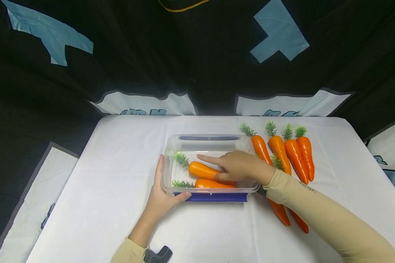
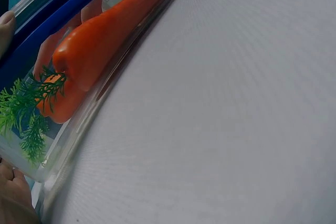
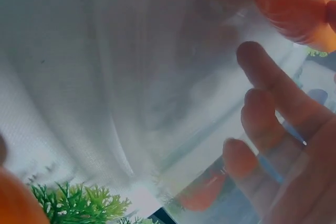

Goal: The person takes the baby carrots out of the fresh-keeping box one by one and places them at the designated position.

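Note:
A clear plastic food container with blue side latches stands at the middle of the table. Inside lie two orange carrots with green leafy tops: an upper carrot and a lower carrot near the front wall. My left hand grips the container's front left corner, thumb on the front rim and fingers along the left side. My right hand reaches in over the right rim, index finger extended and thumb touching the upper carrot. In the right wrist view, the other fingers are spread away from the carrot.
To the right lie several more carrots, tops mostly toward the back; my right forearm passes over some of them. White cloth covers the table. Black curtains hang behind it.

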`<state>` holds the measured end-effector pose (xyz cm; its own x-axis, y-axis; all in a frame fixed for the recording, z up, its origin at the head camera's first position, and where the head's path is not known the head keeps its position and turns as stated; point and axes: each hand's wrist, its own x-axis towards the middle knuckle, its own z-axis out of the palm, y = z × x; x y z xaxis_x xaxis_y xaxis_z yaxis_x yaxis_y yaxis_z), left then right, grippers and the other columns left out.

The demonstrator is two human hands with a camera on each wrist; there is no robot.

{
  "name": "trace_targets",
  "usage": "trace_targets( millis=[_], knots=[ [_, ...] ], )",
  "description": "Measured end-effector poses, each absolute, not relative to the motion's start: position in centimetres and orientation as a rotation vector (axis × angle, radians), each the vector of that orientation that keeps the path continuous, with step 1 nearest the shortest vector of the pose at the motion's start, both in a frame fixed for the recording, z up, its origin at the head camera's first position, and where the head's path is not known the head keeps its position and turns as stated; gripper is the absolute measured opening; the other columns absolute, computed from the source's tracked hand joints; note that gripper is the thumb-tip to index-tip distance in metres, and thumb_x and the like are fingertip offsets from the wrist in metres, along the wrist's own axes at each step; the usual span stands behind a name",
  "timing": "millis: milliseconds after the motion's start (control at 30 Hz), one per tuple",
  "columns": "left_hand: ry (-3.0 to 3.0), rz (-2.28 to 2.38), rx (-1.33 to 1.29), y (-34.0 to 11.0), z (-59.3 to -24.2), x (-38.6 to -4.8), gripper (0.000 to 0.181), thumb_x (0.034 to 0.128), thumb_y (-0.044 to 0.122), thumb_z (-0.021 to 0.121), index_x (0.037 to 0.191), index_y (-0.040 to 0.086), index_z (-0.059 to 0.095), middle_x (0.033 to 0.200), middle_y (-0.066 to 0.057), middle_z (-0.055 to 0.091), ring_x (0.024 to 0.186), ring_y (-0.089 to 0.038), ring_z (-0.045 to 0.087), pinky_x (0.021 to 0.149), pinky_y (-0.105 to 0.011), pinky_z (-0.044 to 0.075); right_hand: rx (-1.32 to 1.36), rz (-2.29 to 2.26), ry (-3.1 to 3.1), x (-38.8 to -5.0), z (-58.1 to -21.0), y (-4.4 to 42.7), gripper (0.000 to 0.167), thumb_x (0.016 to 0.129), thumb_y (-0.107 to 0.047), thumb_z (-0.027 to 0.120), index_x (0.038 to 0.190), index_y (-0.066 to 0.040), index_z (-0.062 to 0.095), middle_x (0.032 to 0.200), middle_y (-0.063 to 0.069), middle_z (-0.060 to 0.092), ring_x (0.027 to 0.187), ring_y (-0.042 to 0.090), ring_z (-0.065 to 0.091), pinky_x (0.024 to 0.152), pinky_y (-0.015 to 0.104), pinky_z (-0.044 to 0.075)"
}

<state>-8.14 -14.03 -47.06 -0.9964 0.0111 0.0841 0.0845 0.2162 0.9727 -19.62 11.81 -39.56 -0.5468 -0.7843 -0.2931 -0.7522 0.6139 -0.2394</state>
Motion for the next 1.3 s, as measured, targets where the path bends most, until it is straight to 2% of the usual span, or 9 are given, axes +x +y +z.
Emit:
trace_targets(
  millis=[167, 333, 433, 667, 1000, 1300],
  knots=[
    [-2.405, -1.914, -0.1, -14.02, -47.07, -8.14, 0.129, 0.0707, 0.018, 0.09, 0.16, 0.036, -0.001, 0.168, 0.002, 0.008, 0.154, -0.029, 0.015, 0.12, -0.064, 0.018, -1.247, -0.133, 2.481, -19.45, -39.57, 11.82, 0.076, 0.096, -0.035, 0.06, 0.158, -0.041, 0.016, 0.057, -0.01, 0.045, 0.049, 0.011, 0.039, 0.054, 0.024, 0.039],
    [-2.405, -1.906, -0.096, -13.97, -46.97, -8.07, 0.129, 0.07, 0.017, 0.091, 0.159, 0.037, -0.001, 0.168, 0.002, 0.007, 0.155, -0.029, 0.012, 0.121, -0.064, 0.014, -1.236, -0.137, 2.485, -19.29, -39.56, 11.82, 0.076, 0.096, -0.037, 0.061, 0.158, -0.042, 0.017, 0.056, -0.011, 0.042, 0.049, 0.011, 0.036, 0.053, 0.024, 0.038],
    [-2.403, -1.91, -0.094, -13.96, -46.92, -8.05, 0.129, 0.07, 0.017, 0.091, 0.16, 0.034, -0.001, 0.168, 0.002, 0.007, 0.154, -0.029, 0.013, 0.122, -0.063, 0.014, -1.224, -0.119, 2.483, -19.24, -39.48, 11.81, 0.075, 0.096, -0.039, 0.06, 0.157, -0.042, 0.017, 0.056, -0.01, 0.041, 0.05, 0.012, 0.037, 0.055, 0.024, 0.039],
    [-2.395, -1.943, -0.088, -13.93, -46.94, -8.04, 0.128, 0.0707, 0.016, 0.09, 0.158, 0.041, 0.0, 0.168, 0.004, 0.008, 0.152, -0.029, 0.019, 0.121, -0.06, 0.02, -1.143, -0.127, 2.474, -19.3, -39.62, 11.8, 0.077, 0.096, -0.04, 0.06, 0.155, -0.051, 0.012, 0.058, -0.006, 0.043, 0.054, 0.016, 0.045, 0.061, 0.027, 0.045],
    [-2.395, -1.933, -0.096, -13.98, -47.13, -8.11, 0.129, 0.0706, 0.016, 0.09, 0.16, 0.031, -0.001, 0.168, 0.003, 0.009, 0.152, -0.029, 0.019, 0.121, -0.062, 0.019, -1.145, -0.093, 2.495, -19.3, -40.02, 11.81, 0.084, 0.094, -0.039, 0.065, 0.157, -0.046, 0.01, 0.058, -0.006, 0.042, 0.053, 0.014, 0.045, 0.059, 0.026, 0.044],
    [-2.402, -1.93, -0.091, -13.93, -46.96, -8.07, 0.128, 0.0711, 0.016, 0.09, 0.157, 0.044, -0.001, 0.167, 0.004, 0.01, 0.152, -0.029, 0.019, 0.121, -0.062, 0.019, -1.083, -0.096, 2.511, -19.2, -40.04, 11.68, 0.095, 0.091, -0.039, 0.071, 0.158, -0.045, 0.004, 0.058, -0.004, 0.043, 0.053, 0.016, 0.046, 0.056, 0.027, 0.044]
  ],
)
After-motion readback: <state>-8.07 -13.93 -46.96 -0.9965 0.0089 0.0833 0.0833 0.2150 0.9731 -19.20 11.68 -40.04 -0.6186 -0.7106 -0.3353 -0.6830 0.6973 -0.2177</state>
